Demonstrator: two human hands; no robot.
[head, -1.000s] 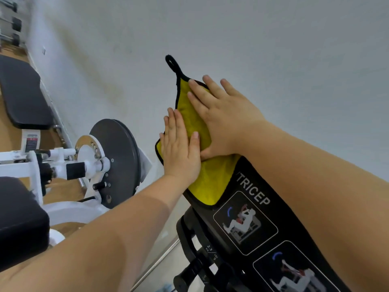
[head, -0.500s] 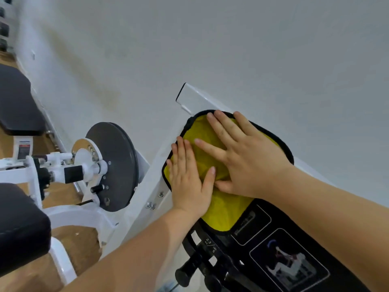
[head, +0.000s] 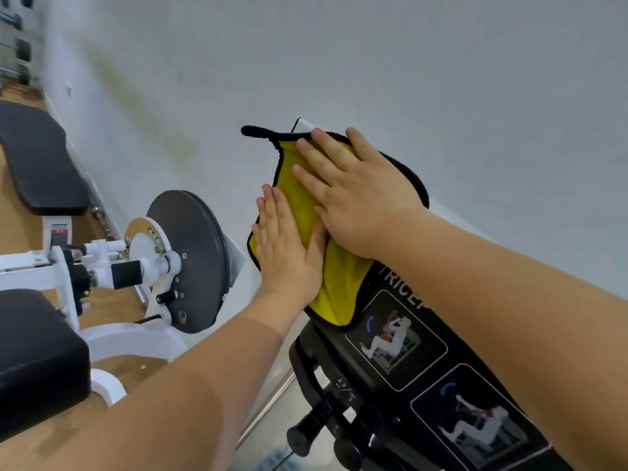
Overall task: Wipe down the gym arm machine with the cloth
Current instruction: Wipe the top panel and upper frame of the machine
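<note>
A yellow cloth (head: 339, 287) with black trim and a black hanging loop lies flat over the top end of the gym machine's black panel (head: 401, 338), which carries a partly covered "TRICEP" label and exercise pictures. My right hand (head: 353, 195) presses flat on the upper part of the cloth with fingers spread and straight. My left hand (head: 285, 246) presses flat on the cloth's left edge, fingers together. A white frame corner shows just above the cloth.
A grey round disc (head: 193, 260) on a white frame with a black knob stands left. Black pads (head: 40, 161) lie at far left and lower left (head: 34, 362). Black adjustment handles (head: 306, 433) stick out below the panel. A white wall lies behind.
Both hands slid the cloth up along the panel again after coming down half a second ago. The hanging loop shows again at the top, and the label is partly uncovered.
</note>
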